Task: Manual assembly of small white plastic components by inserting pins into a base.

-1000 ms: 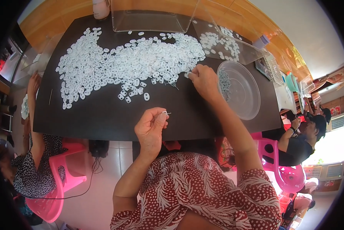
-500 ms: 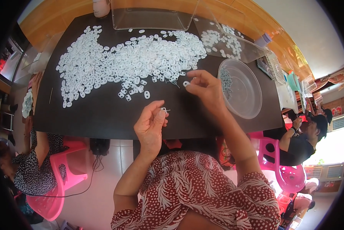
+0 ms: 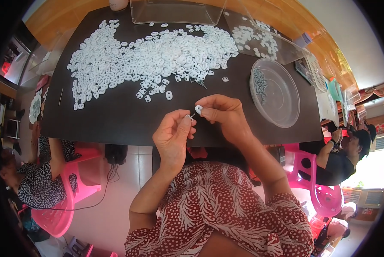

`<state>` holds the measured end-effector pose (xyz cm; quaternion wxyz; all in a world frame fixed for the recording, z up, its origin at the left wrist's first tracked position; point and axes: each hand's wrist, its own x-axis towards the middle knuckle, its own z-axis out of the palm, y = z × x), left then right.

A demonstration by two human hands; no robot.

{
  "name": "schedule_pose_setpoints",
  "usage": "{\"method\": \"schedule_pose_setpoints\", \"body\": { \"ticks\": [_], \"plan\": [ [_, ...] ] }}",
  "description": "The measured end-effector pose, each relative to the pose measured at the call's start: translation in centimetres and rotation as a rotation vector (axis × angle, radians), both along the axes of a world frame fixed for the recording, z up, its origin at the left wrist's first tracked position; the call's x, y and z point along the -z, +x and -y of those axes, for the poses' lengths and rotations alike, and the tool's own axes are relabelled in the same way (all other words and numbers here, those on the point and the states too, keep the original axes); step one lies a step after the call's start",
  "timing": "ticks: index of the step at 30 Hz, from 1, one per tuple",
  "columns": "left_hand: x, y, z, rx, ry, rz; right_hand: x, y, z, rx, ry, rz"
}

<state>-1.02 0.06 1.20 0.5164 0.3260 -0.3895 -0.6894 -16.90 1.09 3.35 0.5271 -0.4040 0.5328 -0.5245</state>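
Over the near edge of the dark table, my left hand point(image 3: 172, 133) pinches a small white plastic piece point(image 3: 188, 118) between thumb and fingers, with a thin metal screw point(image 3: 193, 115) sticking out of it. Close beside it, my right hand point(image 3: 227, 116) grips a white oval plastic piece point(image 3: 199, 109) with holes, by thumb and forefinger. This piece is almost at the screw's tip; whether they touch I cannot tell. Beyond both hands spreads a big heap of similar white pieces point(image 3: 170, 55). A few loose screws point(image 3: 202, 84) lie at its near edge.
A round clear plastic tray point(image 3: 288, 113) at the right holds many grey screws point(image 3: 259, 83). Clear boxes point(image 3: 179, 22) stand at the back, with more white pieces point(image 3: 267, 43) at the back right. Other people sit at both sides on pink chairs point(image 3: 68, 188).
My right hand has come left and nearer to me, bringing its white piece up to the screw in my left hand. The left hand has shifted only slightly. The whole view has tilted a little.
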Motion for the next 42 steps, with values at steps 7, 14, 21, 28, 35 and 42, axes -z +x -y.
{"method": "schedule_pose_setpoints", "body": {
  "ticks": [7,14,21,28,35,42],
  "plan": [
    [0.1,-0.2,-0.4,-0.049,0.027,0.018,-0.2,1.1,-0.4,0.022,-0.011,0.014],
    [0.0,-0.1,-0.6,-0.057,0.036,0.045,0.7,1.7,-0.4,0.032,-0.101,0.016],
    [0.5,-0.2,-0.8,-0.091,-0.069,0.088,0.4,2.3,-0.7,0.045,-0.153,-0.087],
    [0.9,-0.3,-1.0,-0.109,-0.109,0.025,0.2,2.9,-1.2,0.038,-0.179,-0.145],
    [1.0,-0.4,-0.9,-0.095,-0.073,-0.030,0.7,2.9,-1.3,0.059,-0.364,-0.479],
    [0.6,-0.3,-0.6,-0.095,-0.024,-0.101,0.5,3.5,-1.5,0.079,-0.472,-0.653]
  ]
}}
